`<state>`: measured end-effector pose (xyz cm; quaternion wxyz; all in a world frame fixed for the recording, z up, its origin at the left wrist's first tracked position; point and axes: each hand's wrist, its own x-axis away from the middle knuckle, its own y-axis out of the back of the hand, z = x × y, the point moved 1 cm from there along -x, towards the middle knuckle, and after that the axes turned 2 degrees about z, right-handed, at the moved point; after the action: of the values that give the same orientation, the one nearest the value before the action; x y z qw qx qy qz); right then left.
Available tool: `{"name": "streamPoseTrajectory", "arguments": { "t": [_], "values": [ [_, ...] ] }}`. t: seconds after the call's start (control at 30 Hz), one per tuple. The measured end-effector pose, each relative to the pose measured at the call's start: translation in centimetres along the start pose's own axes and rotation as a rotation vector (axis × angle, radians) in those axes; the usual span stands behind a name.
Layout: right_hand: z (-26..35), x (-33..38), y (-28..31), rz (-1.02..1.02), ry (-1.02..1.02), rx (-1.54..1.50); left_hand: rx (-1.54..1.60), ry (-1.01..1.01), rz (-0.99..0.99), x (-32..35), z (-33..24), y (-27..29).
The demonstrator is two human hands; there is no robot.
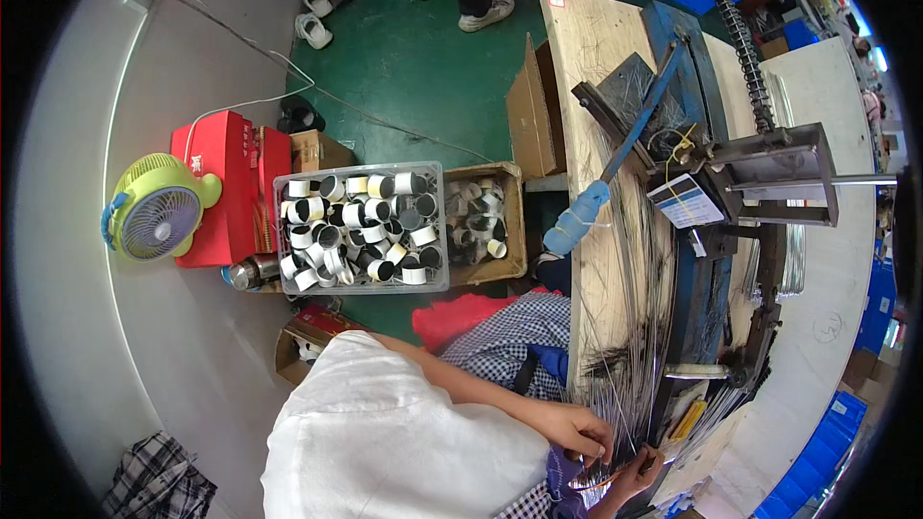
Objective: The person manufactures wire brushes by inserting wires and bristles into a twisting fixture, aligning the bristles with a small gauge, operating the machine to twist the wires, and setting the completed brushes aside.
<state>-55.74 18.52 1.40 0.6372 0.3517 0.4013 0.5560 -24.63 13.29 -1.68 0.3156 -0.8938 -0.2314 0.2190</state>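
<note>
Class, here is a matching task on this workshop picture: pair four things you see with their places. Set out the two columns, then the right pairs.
Things:
1. small green fan
2. grey crate of black and white rolls
3. blue lever handle
4. person's left hand

Places:
A. on the wooden bench, by the press
B. beside the red box, far left
C. at the near ends of the thin metal wires
D. on the floor, left of a cardboard box

Pairs: 1-B, 2-D, 3-A, 4-C
</note>
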Motion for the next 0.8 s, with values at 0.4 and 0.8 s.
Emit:
{"name": "streamPoseTrajectory", "arguments": {
  "t": [0.4, 0.8],
  "values": [
    [0.4, -0.6, 0.0, 0.027, -0.011, -0.029, 0.037, -0.023, -0.005, -0.1, 0.7, -0.2],
    [6.4, 1.5, 9.6, -0.23, 0.259, 0.366, -0.875, -0.323, -0.058, -3.0, -6.6, -3.1]
  ]
}}
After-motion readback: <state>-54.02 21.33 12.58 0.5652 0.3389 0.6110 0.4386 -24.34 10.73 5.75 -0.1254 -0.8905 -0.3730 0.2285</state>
